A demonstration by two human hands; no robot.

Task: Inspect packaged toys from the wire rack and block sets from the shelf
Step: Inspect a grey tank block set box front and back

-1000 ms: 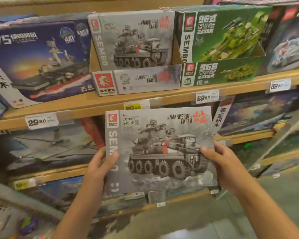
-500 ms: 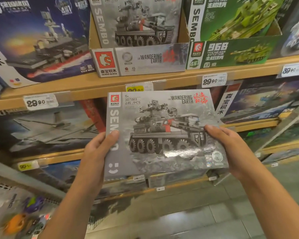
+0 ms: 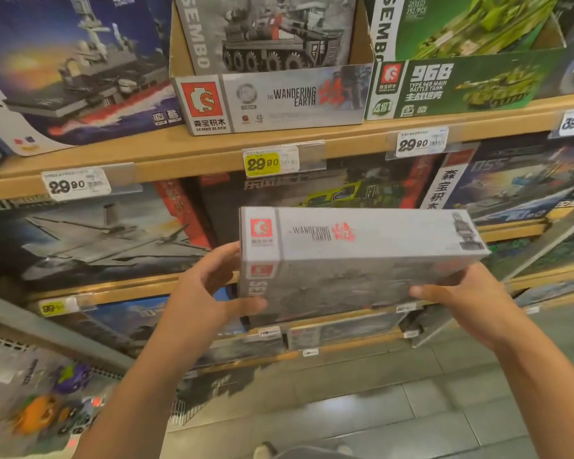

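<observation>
1. Currently, you hold the box [image 3: 355,260] between both hands, in front of the shelf [image 3: 193,154].
2. Your left hand [image 3: 203,293] grips its left end, thumb on the front face.
3. Your right hand [image 3: 468,293] grips its lower right corner, thumb on the front.
4. Its top edge panel tilts toward you.

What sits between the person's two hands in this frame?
In the head view, the grey Wandering Earth box spans the gap, left hand and right hand gripping its ends.
</observation>
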